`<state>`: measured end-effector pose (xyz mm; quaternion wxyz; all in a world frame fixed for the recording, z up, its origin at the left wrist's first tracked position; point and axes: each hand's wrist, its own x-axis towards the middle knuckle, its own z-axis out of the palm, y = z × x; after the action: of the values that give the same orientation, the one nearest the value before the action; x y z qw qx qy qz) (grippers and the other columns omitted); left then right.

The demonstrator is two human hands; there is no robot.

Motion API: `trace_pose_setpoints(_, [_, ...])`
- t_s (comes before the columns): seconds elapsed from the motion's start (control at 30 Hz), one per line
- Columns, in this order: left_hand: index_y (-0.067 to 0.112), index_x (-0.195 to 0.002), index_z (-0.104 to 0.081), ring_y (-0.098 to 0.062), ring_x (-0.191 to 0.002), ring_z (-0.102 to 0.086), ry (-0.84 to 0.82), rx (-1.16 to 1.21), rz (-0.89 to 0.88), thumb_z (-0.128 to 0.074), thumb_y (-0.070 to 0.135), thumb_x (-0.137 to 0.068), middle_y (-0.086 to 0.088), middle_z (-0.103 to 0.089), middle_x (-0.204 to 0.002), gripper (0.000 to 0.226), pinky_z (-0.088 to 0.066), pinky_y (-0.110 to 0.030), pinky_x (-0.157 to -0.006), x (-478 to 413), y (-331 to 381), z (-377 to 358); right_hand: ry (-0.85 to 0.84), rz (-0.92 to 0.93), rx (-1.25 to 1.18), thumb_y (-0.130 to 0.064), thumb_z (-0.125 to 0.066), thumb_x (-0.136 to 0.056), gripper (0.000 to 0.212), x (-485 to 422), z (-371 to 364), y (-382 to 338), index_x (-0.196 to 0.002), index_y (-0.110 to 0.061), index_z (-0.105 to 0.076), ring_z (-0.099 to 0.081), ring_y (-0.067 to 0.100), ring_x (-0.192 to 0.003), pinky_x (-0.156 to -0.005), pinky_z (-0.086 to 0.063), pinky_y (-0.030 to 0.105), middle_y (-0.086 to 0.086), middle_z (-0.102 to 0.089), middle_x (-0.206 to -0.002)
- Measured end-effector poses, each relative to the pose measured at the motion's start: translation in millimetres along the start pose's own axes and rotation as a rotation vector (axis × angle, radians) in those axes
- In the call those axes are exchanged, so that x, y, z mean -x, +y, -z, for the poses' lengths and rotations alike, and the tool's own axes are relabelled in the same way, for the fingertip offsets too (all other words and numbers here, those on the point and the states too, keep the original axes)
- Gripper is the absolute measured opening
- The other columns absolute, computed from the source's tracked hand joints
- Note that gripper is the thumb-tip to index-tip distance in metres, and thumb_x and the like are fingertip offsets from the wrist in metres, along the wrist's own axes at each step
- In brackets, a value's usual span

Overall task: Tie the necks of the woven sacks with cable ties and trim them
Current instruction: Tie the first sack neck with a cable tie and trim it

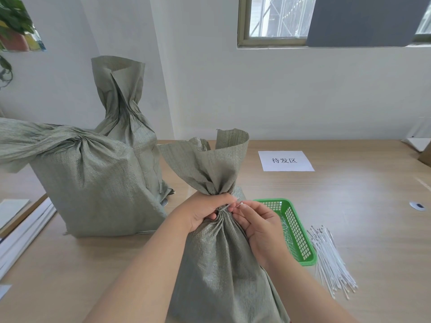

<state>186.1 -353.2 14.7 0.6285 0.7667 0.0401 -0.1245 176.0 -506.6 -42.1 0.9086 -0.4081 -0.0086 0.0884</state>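
a white paper sign (pixel 286 160) with printed chinese characters lies right of centre on the wooden table (pixel 349 206); a potted plant (pixel 14 26) sits upper left, a window (pixel 275 19) upper right, stacked white boards (pixel 23 234) at the left edge

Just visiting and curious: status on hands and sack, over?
Left hand grips the sack at its neck. Right hand pinches the cable tie. Nothing blocking.

Pale wooden table (pixel 349 206) stretches right of the right hand (pixel 261 227) — white wall (pixel 256 94) beyond, daylit window (pixel 277 17) above.
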Motion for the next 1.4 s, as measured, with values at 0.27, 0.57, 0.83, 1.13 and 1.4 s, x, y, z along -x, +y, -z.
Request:
trace_pose_setpoints(0.27, [0.024,-0.068,-0.07,0.001,-0.062,-0.055,-0.032,0.034,0.012,-0.07,0.036,-0.07,0.007,-0.065,-0.07,0.012,-0.035,-0.014,-0.05,1.4,2.5,0.6,-0.064,0.056,0.103,0.0,-0.056,-0.095,0.008,-4.1,-5.1,-0.9,-0.092,-0.002,-0.064,-0.064,0.02,-0.076,-0.074,-0.057,0.024,0.015,-0.068,-0.081])
trace_pose_setpoints(0.57, [0.024,-0.066,-0.065,0.004,-0.056,-0.053,-0.034,-0.008,0.025,-0.071,0.027,-0.081,0.01,-0.064,-0.066,0.016,-0.034,-0.013,-0.049,-6.3,1.2,0.8,-0.128,0.042,0.092,0.003,-0.051,-0.097,0.01,-8.3,-2.4,2.1,-0.095,-0.003,-0.058,-0.06,0.017,-0.077,-0.075,-0.053,0.023,0.01,-0.065,-0.082])
trace_pose_setpoints(0.83, [0.024,-0.063,-0.06,0.002,-0.058,-0.049,-0.054,-0.048,0.012,-0.066,0.033,-0.068,0.01,-0.06,-0.064,0.012,-0.033,-0.014,-0.049,-6.5,4.3,-0.3,-0.144,0.055,0.093,0.003,-0.05,-0.096,0.011,-10.2,-1.3,3.6,-0.093,-0.004,-0.058,-0.06,0.017,-0.077,-0.074,-0.053,0.024,0.011,-0.063,-0.082])
trace_pose_setpoints(1.13, [0.026,-0.058,-0.06,0.001,-0.059,-0.05,-0.06,-0.07,0.01,-0.065,0.033,-0.07,0.012,-0.06,-0.064,0.015,-0.033,-0.016,-0.051,-7.5,3.5,-0.1,-0.165,0.071,0.148,0.004,-0.05,-0.097,0.016,-11.2,-0.6,4.0,-0.092,-0.006,-0.061,-0.06,0.017,-0.077,-0.077,-0.052,0.027,0.008,-0.064,-0.081])
trace_pose_setpoints(1.4, [0.02,-0.075,-0.063,0.004,-0.06,-0.051,-0.061,-0.052,-0.008,-0.067,0.032,-0.076,0.012,-0.06,-0.065,0.013,-0.034,-0.013,-0.05,-3.3,3.3,0.7,-0.164,0.161,0.353,0.004,-0.054,-0.096,0.009,-12.3,3.4,1.2,-0.096,0.0,-0.063,-0.061,0.015,-0.077,-0.073,-0.052,0.023,0.009,-0.066,-0.081])
